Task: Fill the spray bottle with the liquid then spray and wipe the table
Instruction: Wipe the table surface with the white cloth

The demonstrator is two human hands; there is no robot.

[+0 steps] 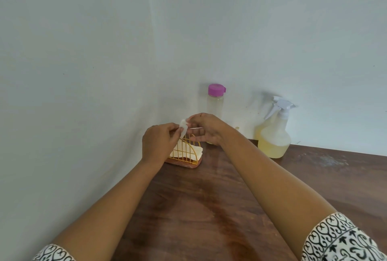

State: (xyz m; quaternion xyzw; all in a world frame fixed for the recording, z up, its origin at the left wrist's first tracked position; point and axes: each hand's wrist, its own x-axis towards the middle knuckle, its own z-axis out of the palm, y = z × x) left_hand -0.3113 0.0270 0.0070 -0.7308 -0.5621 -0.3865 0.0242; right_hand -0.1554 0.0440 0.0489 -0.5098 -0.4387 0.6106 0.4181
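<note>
Over the napkin holder [185, 152] at 12 o'clock, left hand [159, 141] and right hand [206, 127] pinch one napkin [183, 127], probably for wiping the table [209, 208]; filled-looking spray bottle [274, 135] parked at 2 o'clock.

Both forearms are bare from sleeve to wrist; the left sleeve [53, 253], at the near left, and the right sleeve [339, 239], at the near right, are short, of white cloth printed with black scrolls, hearts and small arrowheads.
</note>
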